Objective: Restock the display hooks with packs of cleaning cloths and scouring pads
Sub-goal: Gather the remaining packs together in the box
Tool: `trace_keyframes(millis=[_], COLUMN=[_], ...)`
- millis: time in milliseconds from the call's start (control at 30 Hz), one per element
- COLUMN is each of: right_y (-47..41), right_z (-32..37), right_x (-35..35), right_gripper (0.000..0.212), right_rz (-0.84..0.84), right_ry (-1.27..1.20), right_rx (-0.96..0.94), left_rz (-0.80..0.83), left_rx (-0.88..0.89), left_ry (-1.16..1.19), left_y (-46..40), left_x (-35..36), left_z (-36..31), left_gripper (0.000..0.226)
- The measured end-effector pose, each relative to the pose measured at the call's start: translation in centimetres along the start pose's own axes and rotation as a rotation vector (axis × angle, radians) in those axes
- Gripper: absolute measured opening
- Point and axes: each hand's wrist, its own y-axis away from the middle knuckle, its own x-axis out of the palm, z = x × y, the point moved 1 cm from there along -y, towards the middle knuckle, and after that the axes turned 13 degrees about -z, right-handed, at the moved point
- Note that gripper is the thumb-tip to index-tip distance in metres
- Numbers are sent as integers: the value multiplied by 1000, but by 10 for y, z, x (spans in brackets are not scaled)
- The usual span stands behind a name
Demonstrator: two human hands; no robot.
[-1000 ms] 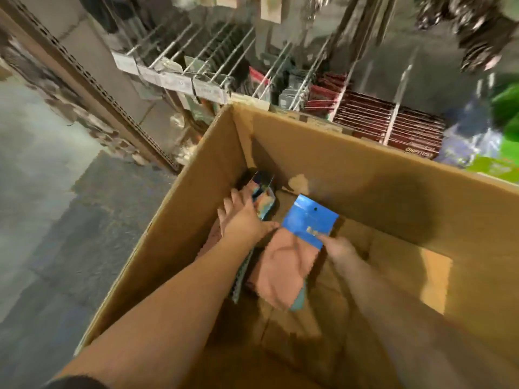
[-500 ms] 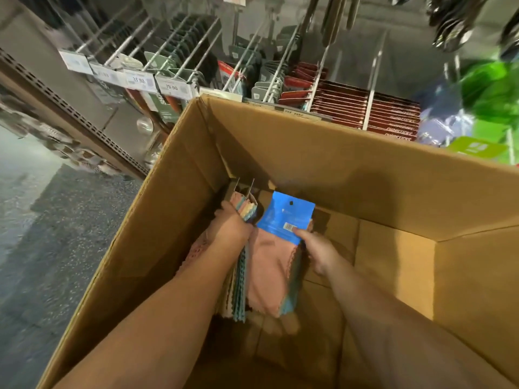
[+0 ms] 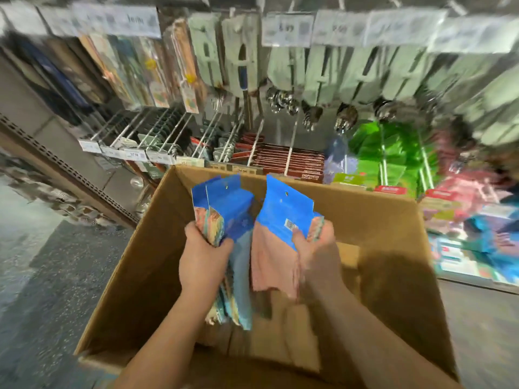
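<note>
Cloth packs [image 3: 224,217] fill the left hand [image 3: 203,254], fingers curled round them; right hand [image 3: 314,248] pinches another pack [image 3: 283,217] above the cardboard box [image 3: 134,276].

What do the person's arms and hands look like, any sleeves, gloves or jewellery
Both forearms are bare up to the frame's bottom edge, with no sleeve in view. The left hand and the right hand wear no gloves. No watch, bracelet or ring shows, though motion blur softens the right hand.
</note>
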Motion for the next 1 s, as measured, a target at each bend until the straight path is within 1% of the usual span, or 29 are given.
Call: trace_keyframes(millis=[67, 167, 200, 267, 333, 400, 433, 467, 500, 567, 600, 633, 667, 700, 767, 800, 867, 933, 1000], right_y=[1, 12, 15, 19, 18, 15, 11, 5, -2, -22, -35, -47, -60, -74, -98, -108, -128, -143, -156], right_z=[25, 50, 55, 58, 53, 47, 43, 37, 35, 29, 26, 24, 23, 21, 18, 18, 17, 15, 13], right_x=[-47, -128, -137, -196, -258, -322, -356, -389, -423, -488, -519, -548, -577, -606, -660, -687, -732, -771, -806], right_gripper=[27, 32, 36, 46, 59, 63, 60, 52, 40, 19, 15, 18, 27, 39, 63, 66, 61, 68, 67], right_rz=[-35, -22, 1, 54, 122, 158, 175, 183, 180, 141, 107, 66, 18, -17, -31, -22, 23, 58, 101], right_ry=[2, 5, 2, -14, -24, 5, -1, -32, -73, -98, -85, -76, -78, -84, -79, -40, -31, -174, -272], right_rx=[-53, -166, -196, -236, -299, -377, -396, -402, -403, -408, -404, -397, -400, -399, -367, -341, -286, -224, -197], left_rz=[-23, -15, -16, -21, -16, 2, 10, 21, 32, 72, 98, 126, 156, 185, 242, 269, 318, 359, 376], left_rx=[47, 136, 145, 185, 238, 302, 330, 352, 369, 398, 418, 445, 475, 511, 565, 585, 627, 673, 716], left_ry=[44, 94, 103, 110, 127, 159, 172, 181, 194, 230, 242, 256, 268, 283, 315, 333, 371, 388, 380], left_y=[34, 102, 111, 162, 221, 282, 311, 339, 364, 408, 426, 444, 462, 479, 513, 530, 561, 587, 609], left_x=[-11, -13, -12, -5, 6, 20, 27, 34, 41, 57, 65, 74, 82, 91, 108, 116, 131, 145, 160], left_z=[-34, -88, -97, -132, -168, -204, -223, -241, -258, -293, -310, -326, -344, -361, -394, -411, -442, -470, -497], left_gripper=[58, 59, 59, 58, 52, 47, 46, 46, 45, 45, 44, 43, 40, 38, 35, 35, 42, 53, 56])
